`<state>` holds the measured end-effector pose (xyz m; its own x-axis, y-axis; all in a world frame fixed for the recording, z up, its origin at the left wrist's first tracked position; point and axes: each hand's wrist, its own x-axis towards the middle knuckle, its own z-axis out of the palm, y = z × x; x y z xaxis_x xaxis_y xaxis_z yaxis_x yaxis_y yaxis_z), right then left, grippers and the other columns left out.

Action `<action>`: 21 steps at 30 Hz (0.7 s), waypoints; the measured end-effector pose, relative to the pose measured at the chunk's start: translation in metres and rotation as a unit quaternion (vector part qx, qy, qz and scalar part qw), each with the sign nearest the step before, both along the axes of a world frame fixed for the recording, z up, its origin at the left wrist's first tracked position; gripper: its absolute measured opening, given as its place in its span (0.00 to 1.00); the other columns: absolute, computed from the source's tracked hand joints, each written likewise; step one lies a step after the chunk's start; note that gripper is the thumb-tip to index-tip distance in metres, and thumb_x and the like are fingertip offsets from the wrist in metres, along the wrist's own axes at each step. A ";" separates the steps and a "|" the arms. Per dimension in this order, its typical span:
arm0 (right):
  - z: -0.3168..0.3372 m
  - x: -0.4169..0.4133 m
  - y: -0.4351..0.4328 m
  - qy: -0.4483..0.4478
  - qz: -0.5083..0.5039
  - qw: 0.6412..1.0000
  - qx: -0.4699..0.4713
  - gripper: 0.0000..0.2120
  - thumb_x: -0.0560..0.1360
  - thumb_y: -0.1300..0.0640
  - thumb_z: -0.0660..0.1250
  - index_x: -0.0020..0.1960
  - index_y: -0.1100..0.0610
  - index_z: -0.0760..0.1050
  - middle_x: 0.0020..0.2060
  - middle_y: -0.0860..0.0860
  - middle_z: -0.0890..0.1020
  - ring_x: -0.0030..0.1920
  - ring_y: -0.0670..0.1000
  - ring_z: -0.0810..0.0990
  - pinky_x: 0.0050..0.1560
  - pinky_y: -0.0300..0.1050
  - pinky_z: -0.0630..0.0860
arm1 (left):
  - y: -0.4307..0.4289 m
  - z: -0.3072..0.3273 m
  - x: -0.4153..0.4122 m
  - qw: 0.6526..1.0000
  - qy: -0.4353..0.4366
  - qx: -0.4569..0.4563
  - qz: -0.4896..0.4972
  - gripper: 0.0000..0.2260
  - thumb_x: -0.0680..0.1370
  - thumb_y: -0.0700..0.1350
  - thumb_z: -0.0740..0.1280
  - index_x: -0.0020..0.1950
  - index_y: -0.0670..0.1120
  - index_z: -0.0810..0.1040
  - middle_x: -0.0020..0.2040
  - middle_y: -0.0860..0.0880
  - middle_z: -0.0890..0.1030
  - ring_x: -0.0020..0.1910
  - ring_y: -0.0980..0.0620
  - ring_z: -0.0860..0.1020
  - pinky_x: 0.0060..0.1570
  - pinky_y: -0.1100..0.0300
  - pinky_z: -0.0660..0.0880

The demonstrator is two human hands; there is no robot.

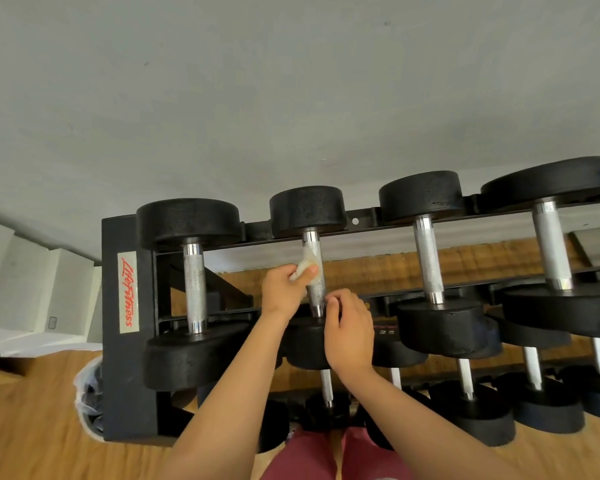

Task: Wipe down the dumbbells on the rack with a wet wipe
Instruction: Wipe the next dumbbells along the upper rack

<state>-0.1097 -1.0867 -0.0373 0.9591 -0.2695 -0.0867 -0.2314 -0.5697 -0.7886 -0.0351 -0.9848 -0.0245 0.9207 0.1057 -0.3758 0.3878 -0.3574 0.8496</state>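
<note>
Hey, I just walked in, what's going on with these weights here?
A person is wiping down dumbbells on a black rack. The left hand holds a crumpled wet wipe against the knurled handle of the second dumbbell from the left on the top tier. The right hand sits at the near end of that handle, apparently steadying it. The other dumbbells lie untouched.

Matt black rubbery dumbbell heads (307, 210), knurled shiny metal handles (315, 271), wooden floor (32, 427), matt black rack (127, 358).

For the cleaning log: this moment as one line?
phase: wiping | left hand: pinches wet wipe against second dumbbell handle | right hand: holds its near end
</note>
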 end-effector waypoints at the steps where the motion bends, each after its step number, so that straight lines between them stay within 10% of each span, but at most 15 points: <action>1: -0.001 0.000 0.000 0.002 0.000 1.000 0.002 0.15 0.79 0.49 0.51 0.48 0.52 0.75 0.42 0.44 0.77 0.44 0.44 0.73 0.49 0.40 0.67 | 0.005 0.001 -0.002 1.000 -0.007 0.007 -0.014 0.13 0.78 0.48 0.69 0.40 0.40 0.80 0.36 0.48 0.79 0.35 0.54 0.74 0.36 0.64 0.70; 21: -0.002 0.000 -0.001 0.000 -0.018 1.000 0.010 0.08 0.81 0.54 0.56 0.47 0.51 0.73 0.42 0.44 0.77 0.45 0.45 0.75 0.49 0.44 0.73 | 0.022 0.002 -0.026 0.982 0.086 0.057 -0.159 0.08 0.73 0.47 0.74 0.42 0.43 0.83 0.39 0.47 0.81 0.40 0.52 0.78 0.39 0.61 0.72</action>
